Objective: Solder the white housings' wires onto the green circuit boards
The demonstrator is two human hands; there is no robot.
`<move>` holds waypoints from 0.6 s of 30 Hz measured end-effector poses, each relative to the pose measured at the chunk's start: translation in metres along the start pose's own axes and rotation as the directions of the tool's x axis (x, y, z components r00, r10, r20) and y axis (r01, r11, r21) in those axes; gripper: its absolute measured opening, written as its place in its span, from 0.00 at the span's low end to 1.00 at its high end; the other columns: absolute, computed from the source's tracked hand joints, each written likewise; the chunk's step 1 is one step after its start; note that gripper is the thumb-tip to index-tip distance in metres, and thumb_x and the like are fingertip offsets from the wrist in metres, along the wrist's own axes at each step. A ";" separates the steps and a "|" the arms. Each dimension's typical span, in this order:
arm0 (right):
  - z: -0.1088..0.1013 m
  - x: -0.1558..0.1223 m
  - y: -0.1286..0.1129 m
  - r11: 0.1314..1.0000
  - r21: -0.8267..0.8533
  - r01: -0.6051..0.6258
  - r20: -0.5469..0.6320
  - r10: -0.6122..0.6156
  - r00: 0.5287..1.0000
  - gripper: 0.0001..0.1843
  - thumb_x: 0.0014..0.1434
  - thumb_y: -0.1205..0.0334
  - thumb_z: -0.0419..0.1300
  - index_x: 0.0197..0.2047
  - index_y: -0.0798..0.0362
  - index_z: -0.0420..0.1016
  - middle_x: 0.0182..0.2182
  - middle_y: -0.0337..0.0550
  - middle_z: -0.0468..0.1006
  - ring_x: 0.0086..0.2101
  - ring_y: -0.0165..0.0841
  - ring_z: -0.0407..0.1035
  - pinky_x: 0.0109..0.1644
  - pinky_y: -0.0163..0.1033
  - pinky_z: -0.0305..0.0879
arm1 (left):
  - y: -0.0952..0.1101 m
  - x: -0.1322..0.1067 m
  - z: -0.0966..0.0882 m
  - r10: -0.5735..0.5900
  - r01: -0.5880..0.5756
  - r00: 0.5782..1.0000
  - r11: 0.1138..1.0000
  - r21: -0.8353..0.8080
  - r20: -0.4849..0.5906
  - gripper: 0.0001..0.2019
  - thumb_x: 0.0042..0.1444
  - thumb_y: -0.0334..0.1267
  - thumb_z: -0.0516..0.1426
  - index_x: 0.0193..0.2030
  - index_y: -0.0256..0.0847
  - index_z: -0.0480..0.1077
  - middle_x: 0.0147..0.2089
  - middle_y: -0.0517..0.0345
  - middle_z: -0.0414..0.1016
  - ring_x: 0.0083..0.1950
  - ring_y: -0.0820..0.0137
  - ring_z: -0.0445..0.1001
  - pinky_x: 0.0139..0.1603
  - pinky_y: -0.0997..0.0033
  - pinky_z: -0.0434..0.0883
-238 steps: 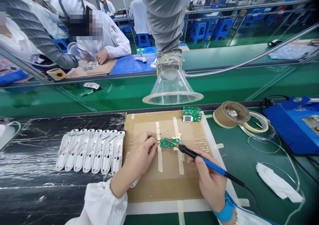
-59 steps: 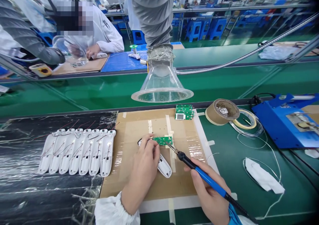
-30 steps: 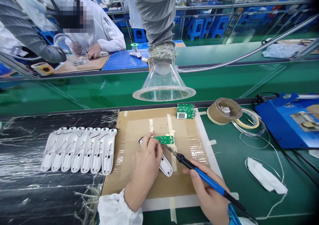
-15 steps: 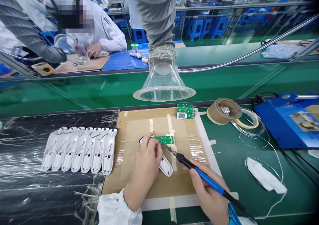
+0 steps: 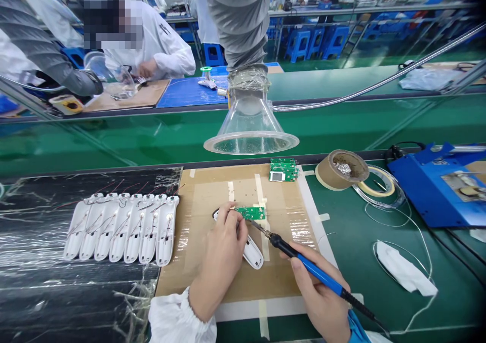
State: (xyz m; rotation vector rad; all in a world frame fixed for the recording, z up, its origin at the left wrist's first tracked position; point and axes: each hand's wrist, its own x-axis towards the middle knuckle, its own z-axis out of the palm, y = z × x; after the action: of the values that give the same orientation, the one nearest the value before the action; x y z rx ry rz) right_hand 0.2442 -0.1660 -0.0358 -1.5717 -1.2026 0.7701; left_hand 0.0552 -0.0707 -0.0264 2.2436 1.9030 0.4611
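The small green circuit board (image 5: 250, 213) lies flat on a cardboard sheet (image 5: 283, 285), in front of the person. It looks thin, light and stiff, with delicate parts on its face, so it is probably best held by its edges. The left hand (image 5: 223, 249) has its fingertips gathered at the board's left end; whether that grip pinches the board, a wire or nothing, I cannot tell. Below this hand, partly hidden, a smooth white shell (image 5: 253, 254) lies slantwise; it looks light and perhaps slippery.

The right hand (image 5: 319, 287) has its grip closed around the blue handle of a soldering iron (image 5: 309, 267), the safe place to hold it if the tip is hot. That tip is at the board's lower edge; contact is unclear.

The cardboard, taped down, covers part of a green bench (image 5: 360, 267). Seven white shells (image 5: 127, 229) line up on black sheeting (image 5: 76, 302) to the left. A clear funnel (image 5: 252, 123) hangs overhead, and across the bench a co-worker (image 5: 163, 49) sits near blue stools (image 5: 298, 44).
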 end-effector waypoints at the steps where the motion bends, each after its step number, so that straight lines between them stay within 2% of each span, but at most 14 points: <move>1: 0.000 0.000 0.000 1.000 0.003 -0.002 0.001 0.002 1.000 0.13 0.72 0.50 0.64 0.51 0.45 0.88 0.46 0.47 0.89 0.45 0.44 0.85 0.48 0.42 0.86 | 0.000 0.000 0.000 -0.004 0.004 1.000 1.000 0.004 -0.001 0.05 0.70 0.29 0.58 0.44 0.43 0.72 0.65 0.53 0.77 0.38 0.63 0.84 0.25 0.65 0.70; 6: 0.000 0.000 0.000 1.000 -0.021 -0.022 0.003 0.022 1.000 0.15 0.72 0.49 0.64 0.53 0.45 0.88 0.45 0.47 0.89 0.46 0.45 0.84 0.48 0.43 0.86 | 0.001 0.000 -0.001 0.000 0.000 1.000 1.000 -0.015 0.000 0.05 0.70 0.28 0.58 0.43 0.43 0.71 0.64 0.54 0.78 0.40 0.63 0.84 0.26 0.65 0.70; 18: 0.002 -0.002 0.002 0.999 0.024 -0.033 -0.031 0.034 0.999 0.13 0.71 0.48 0.66 0.50 0.44 0.88 0.44 0.45 0.89 0.45 0.44 0.85 0.49 0.42 0.86 | 0.000 0.000 0.001 0.004 -0.004 1.000 1.000 -0.012 -0.010 0.05 0.70 0.29 0.57 0.45 0.42 0.73 0.65 0.52 0.77 0.42 0.62 0.84 0.27 0.65 0.71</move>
State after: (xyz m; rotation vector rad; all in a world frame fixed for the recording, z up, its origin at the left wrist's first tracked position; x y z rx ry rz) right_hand 0.2427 -0.1670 -0.0378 -1.5829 -1.1430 0.7757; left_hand 0.0560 -0.0705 -0.0276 2.2422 1.8964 0.4840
